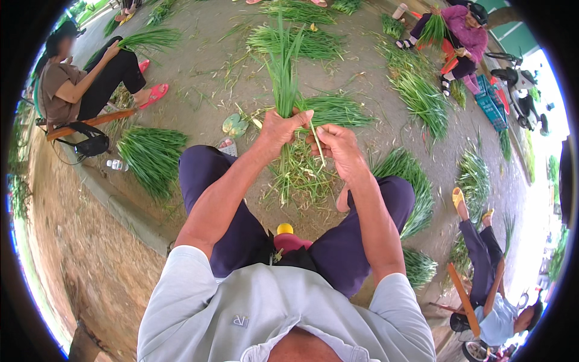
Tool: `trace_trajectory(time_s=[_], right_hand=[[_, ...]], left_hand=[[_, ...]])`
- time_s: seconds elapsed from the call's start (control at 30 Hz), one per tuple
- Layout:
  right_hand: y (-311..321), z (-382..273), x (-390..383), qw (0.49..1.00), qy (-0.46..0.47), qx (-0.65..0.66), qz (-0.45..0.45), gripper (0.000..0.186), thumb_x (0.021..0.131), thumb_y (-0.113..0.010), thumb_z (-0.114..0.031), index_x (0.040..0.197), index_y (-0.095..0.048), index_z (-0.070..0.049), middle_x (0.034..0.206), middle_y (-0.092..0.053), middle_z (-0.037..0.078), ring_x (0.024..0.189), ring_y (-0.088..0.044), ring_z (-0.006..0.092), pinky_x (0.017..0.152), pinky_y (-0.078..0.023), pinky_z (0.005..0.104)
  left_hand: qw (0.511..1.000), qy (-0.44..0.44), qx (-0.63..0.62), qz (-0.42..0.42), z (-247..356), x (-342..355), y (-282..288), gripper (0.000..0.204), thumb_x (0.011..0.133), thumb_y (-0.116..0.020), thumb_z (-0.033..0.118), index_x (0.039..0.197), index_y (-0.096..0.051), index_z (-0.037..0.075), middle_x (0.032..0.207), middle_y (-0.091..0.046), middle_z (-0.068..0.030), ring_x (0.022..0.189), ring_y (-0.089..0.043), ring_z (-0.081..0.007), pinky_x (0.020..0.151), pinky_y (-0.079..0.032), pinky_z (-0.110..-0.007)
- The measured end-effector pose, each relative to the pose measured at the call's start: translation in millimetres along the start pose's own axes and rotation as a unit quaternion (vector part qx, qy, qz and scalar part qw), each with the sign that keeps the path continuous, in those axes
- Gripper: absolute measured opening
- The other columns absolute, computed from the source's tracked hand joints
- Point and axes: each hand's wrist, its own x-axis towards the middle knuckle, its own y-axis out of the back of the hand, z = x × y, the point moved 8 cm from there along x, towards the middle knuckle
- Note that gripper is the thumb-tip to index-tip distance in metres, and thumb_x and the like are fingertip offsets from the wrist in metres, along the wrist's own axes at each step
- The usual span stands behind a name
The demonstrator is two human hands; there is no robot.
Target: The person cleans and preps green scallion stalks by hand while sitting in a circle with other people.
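Note:
My left hand (282, 128) is closed around a bunch of garlic chives (283, 78), its long green leaves pointing away from me. Just to the right, my right hand (341, 148) pinches a pale stalk (318, 145) between thumb and fingers, close to the left thumb. Below both hands, yellowish trimmed scraps (298, 178) lie scattered on the ground between my feet. Beyond the hands spreads a loose pile of green chives (341, 111). The cut ends of the held bunch are mostly hidden by my left hand.
Chive heaps lie left (154, 158) and right (407, 187) of my knees. A plastic bottle (117, 165) and black bag (90, 145) are at the left. Seated people (66, 87) work around me; a blue crate (491, 102) stands far right.

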Motion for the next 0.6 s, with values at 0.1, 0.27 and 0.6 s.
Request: trace_trajectory(time_s=[0.1,0.27,0.6], right_hand=[[5,-5,-2,0.999,0.017,-0.032,0.016,0.024,0.099,-0.059,-0.025,0.098,-0.066,-0.002,0.088,-0.068,0.006,0.073,-0.063,0.0119,0.072,-0.054,0.0282],[15,-15,-7,0.994,0.053,-0.053,0.082,0.023,0.099,-0.058,-0.023,0.096,-0.064,-0.001,0.086,-0.068,0.006,0.071,-0.061,0.0114,0.07,-0.054,0.0277],[45,-36,-20,0.973,0.113,-0.075,0.184,0.022,0.1,-0.054,-0.017,0.096,-0.065,0.001,0.084,-0.069,0.007,0.065,-0.06,0.0103,0.062,-0.051,0.0264]], left_hand=[[1.0,-0.003,-0.027,0.011,7,-1,5,0.027,0.082,-0.081,0.026,0.078,-0.061,0.008,0.07,-0.065,-0.004,0.041,-0.042,-0.0064,0.039,-0.03,-0.025],[0.996,-0.02,-0.082,0.036,14,0,16,0.029,0.081,-0.082,0.024,0.077,-0.059,0.008,0.07,-0.065,-0.0039,0.04,-0.04,-0.0061,0.039,-0.031,-0.025],[0.985,-0.049,-0.113,0.119,26,-3,39,0.026,0.079,-0.083,0.02,0.079,-0.06,0.007,0.071,-0.065,-0.0062,0.042,-0.041,-0.0074,0.039,-0.033,-0.025]])
